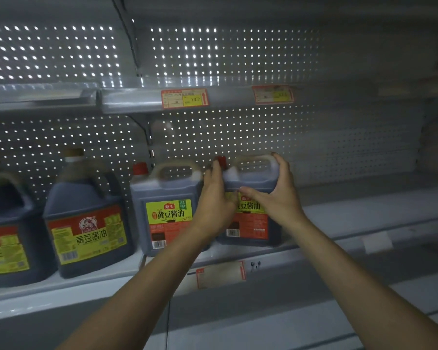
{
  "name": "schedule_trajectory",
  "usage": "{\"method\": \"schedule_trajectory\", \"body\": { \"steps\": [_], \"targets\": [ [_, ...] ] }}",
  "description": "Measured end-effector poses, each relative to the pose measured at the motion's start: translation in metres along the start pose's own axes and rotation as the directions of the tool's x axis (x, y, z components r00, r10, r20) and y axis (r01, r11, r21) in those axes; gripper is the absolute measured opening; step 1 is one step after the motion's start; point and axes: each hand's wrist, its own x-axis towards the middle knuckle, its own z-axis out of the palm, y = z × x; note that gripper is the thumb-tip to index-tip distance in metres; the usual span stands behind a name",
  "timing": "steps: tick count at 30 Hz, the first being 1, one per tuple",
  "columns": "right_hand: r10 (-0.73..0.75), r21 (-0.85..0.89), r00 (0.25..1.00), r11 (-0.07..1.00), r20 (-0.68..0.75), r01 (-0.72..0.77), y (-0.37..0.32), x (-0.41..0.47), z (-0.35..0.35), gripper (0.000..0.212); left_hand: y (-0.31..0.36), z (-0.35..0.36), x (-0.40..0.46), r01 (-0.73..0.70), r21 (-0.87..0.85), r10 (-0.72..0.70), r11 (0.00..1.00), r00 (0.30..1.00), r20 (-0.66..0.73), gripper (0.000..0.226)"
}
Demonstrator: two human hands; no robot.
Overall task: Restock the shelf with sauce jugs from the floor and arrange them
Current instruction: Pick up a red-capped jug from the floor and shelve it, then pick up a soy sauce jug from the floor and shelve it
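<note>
A dark sauce jug (250,223) with a red cap and a yellow and orange label stands on the middle shelf (352,218). My right hand (276,193) grips its right shoulder and handle, thumb across the front. My left hand (216,200) lies flat against the jug's left side, fingers reaching up to the cap. Just to the left stands a matching jug (166,210), nearly touching the held one.
Two rounder jugs with red and yellow labels, one (86,218) left of the pair and another (5,236) at the frame's left edge, share the shelf. Price tags (185,98) hang on the upper shelf rail. Bare shelf stretches to the right.
</note>
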Motion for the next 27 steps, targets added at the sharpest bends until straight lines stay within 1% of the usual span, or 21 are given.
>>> {"method": "schedule_trajectory", "body": {
  "steps": [2, 4, 5, 7, 8, 10, 12, 14, 17, 20, 22, 25, 27],
  "targets": [
    [0.014, -0.036, 1.000, 0.999, 0.009, -0.014, -0.004, -0.002, -0.001, 0.107, 0.006, -0.004, -0.015, -0.059, 0.062, 0.058, 0.996, 0.998, 0.024, 0.083],
    [0.039, -0.081, 0.998, 0.996, 0.049, -0.035, -0.010, -0.004, -0.007, 0.104, 0.005, -0.007, -0.026, -0.191, 0.126, 0.190, 0.974, 0.982, 0.016, 0.071],
    [0.048, -0.117, 0.997, 0.992, 0.067, -0.040, -0.013, -0.007, -0.013, 0.100, 0.003, -0.008, -0.028, -0.261, 0.157, 0.263, 0.953, 0.965, 0.006, 0.062],
    [0.058, -0.247, 0.994, 0.968, 0.091, -0.034, -0.021, -0.019, -0.026, 0.085, -0.001, -0.011, -0.024, -0.364, 0.240, 0.373, 0.900, 0.928, 0.010, 0.046],
    [0.060, -0.337, 0.994, 0.941, 0.090, -0.026, -0.025, -0.026, -0.034, 0.080, -0.001, -0.011, -0.020, -0.403, 0.277, 0.410, 0.872, 0.911, 0.037, 0.041],
    [0.084, -0.546, 0.995, 0.837, 0.053, -0.041, -0.031, -0.044, -0.050, 0.069, 0.002, -0.008, -0.015, -0.476, 0.328, 0.461, 0.816, 0.878, 0.130, 0.034],
    [0.128, -0.724, 0.991, 0.687, 0.040, -0.059, -0.036, -0.068, -0.069, 0.059, 0.008, 0.001, -0.015, -0.555, 0.352, 0.493, 0.754, 0.832, 0.256, 0.033],
    [0.206, -0.817, 0.978, 0.567, 0.019, -0.103, -0.044, -0.102, -0.088, 0.053, 0.016, 0.019, -0.022, -0.626, 0.326, 0.514, 0.708, 0.774, 0.370, 0.039],
    [0.323, -0.873, 0.943, 0.434, -0.079, -0.222, -0.054, -0.170, -0.120, 0.048, 0.033, 0.059, -0.052, -0.742, 0.261, 0.565, 0.617, 0.649, 0.510, 0.042],
    [0.452, -0.900, 0.868, 0.261, -0.206, -0.350, -0.068, -0.247, -0.152, 0.049, 0.058, 0.107, -0.101, -0.817, 0.156, 0.571, 0.555, 0.511, 0.643, 0.044],
    [0.506, -0.889, 0.813, 0.174, -0.289, -0.424, -0.074, -0.300, -0.176, 0.047, 0.076, 0.138, -0.143, -0.852, 0.065, 0.562, 0.519, 0.397, 0.726, 0.047],
    [0.562, -0.861, 0.727, 0.051, -0.395, -0.507, -0.075, -0.382, -0.210, 0.046, 0.094, 0.186, -0.214, -0.892, -0.066, 0.583, 0.447, 0.235, 0.778, 0.046],
    [0.614, -0.839, 0.651, -0.035, -0.447, -0.543, -0.072, -0.437, -0.224, 0.046, 0.098, 0.215, -0.267, -0.896, -0.154, 0.588, 0.417, 0.136, 0.797, 0.042]
  ]
}}
